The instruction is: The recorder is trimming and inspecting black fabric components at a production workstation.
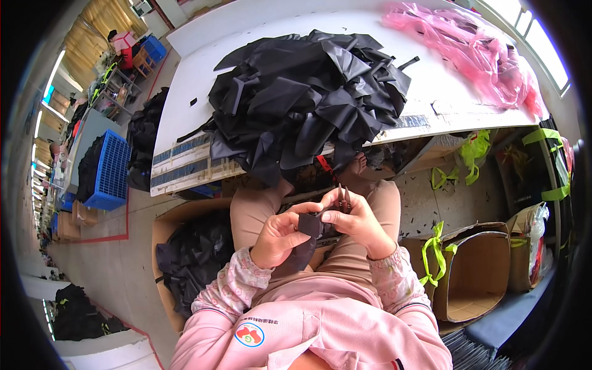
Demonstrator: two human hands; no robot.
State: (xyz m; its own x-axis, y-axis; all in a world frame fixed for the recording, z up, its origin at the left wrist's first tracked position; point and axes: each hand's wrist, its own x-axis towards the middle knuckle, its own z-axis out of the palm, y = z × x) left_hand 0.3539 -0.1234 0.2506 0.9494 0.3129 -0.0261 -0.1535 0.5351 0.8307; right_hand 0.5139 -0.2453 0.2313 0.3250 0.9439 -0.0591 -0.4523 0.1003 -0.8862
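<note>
Above my lap, my left hand (276, 239) pinches a small black fabric piece (309, 226) between thumb and fingers. A darker strip of the material hangs below it toward my thighs. My right hand (362, 227) is closed around a pair of small thread snips (343, 197), their pointed blades facing away from me. The two hands nearly meet, and the right fingertips are close to the fabric's upper edge; whether they also grip it I cannot tell. Just beyond my knees, a large heap of black fabric pieces (302, 92) covers the middle of the white table (425, 89) and droops over its near edge.
Pink plastic sheeting (468, 52) lies at the table's far right. Beside my left leg, a cardboard box (161, 237) holds black pieces (200, 259). Another open carton (475, 277) with green ties (435, 256) stands right. A blue crate (111, 169) and a seated person (125, 46) are farther left.
</note>
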